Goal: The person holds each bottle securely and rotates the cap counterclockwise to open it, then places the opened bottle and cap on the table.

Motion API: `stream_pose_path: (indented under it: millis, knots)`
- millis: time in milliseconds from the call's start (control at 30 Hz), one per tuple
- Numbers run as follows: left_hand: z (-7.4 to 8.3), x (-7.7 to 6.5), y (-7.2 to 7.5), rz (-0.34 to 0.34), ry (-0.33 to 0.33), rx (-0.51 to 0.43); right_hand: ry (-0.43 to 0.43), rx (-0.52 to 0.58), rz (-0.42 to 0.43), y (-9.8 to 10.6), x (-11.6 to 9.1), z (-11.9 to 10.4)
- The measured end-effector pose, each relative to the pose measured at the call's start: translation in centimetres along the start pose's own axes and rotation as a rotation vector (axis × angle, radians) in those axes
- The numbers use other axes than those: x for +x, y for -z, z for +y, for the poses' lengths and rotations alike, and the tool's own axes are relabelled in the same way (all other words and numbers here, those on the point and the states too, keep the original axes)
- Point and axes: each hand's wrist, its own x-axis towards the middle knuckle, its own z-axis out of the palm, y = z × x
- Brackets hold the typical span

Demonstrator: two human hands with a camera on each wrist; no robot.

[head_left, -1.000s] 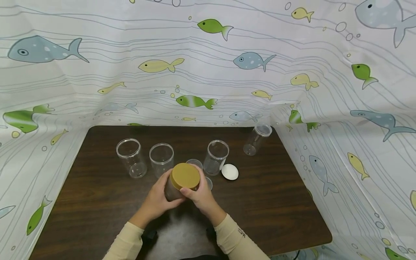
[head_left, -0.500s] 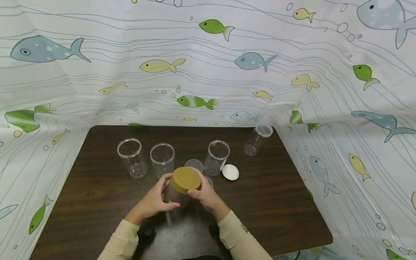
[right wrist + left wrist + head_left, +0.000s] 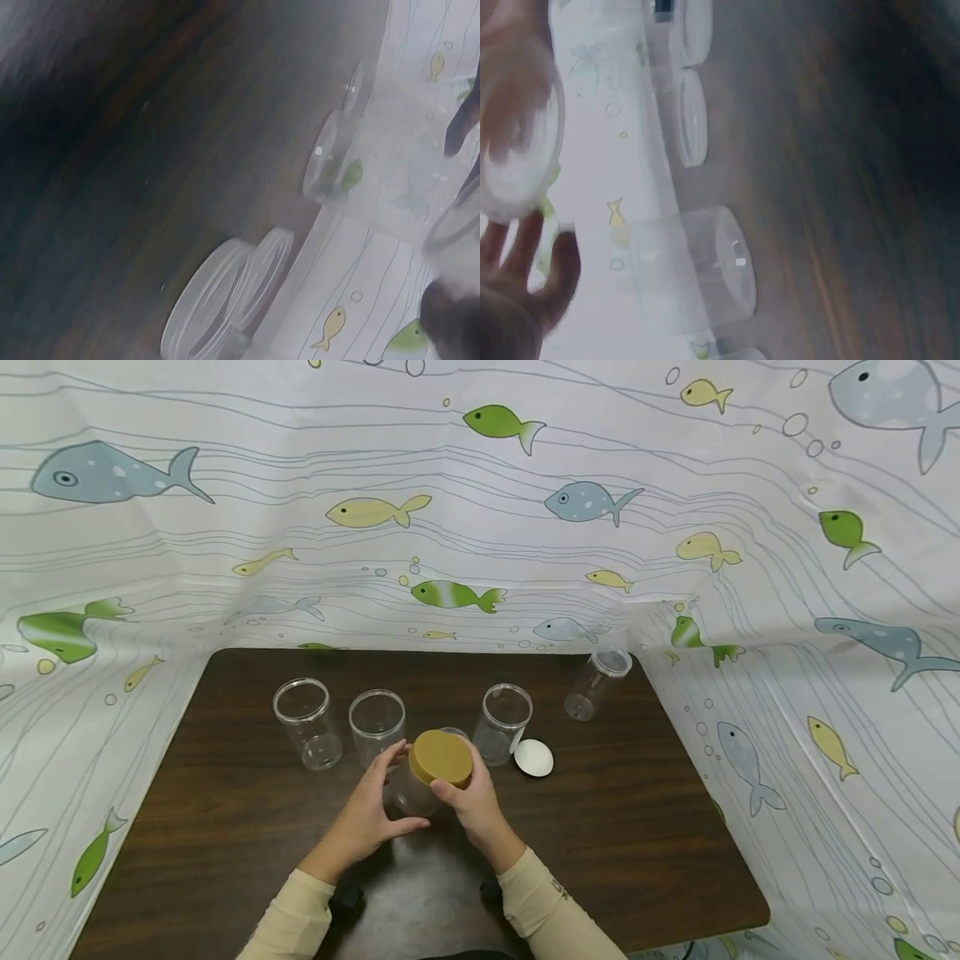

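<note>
Both hands hold a clear jar (image 3: 408, 795) with a gold lid (image 3: 442, 758) above the middle of the table. My left hand (image 3: 362, 818) cups the jar's body, fingers on the far side and thumb stretched along the near side. On the lid, my right hand (image 3: 483, 806) presses its thumb at the near edge, with its fingers round the right side. The left wrist view shows the jar's round base (image 3: 517, 176) and fingers beneath it. Only part of the jar (image 3: 459, 236) and dark, blurred fingers appear in the right wrist view.
Open clear jars stand at the left (image 3: 309, 727), beside it (image 3: 375, 720) and right of centre (image 3: 502, 727). A whitish-topped jar (image 3: 596, 683) stands at the far right corner. A white disc (image 3: 534, 757) lies nearby. Clear flat lids (image 3: 214, 300) lie behind the hands.
The lidded jar has shifted slightly right, then away from the body, covering more of the clear lids behind. My left thumb has moved a little with it. Other jars stay put.
</note>
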Motion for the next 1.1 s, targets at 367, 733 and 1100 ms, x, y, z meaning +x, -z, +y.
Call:
stream_pose_path:
  millis: [367,733,1100]
  knots:
    - [0.9,0.1,-2.2,0.094,0.124,0.126,-0.013,0.031,0.097,-2.1,-0.8,0.6]
    - [0.4,0.2,-2.0,0.103,0.062,0.148,0.018,-0.054,0.077,-2.1,-1.0,0.5]
    - [-0.2,0.1,0.4,-0.108,0.054,-0.097,-0.038,-0.083,-0.253,0.6,-0.3,-0.3]
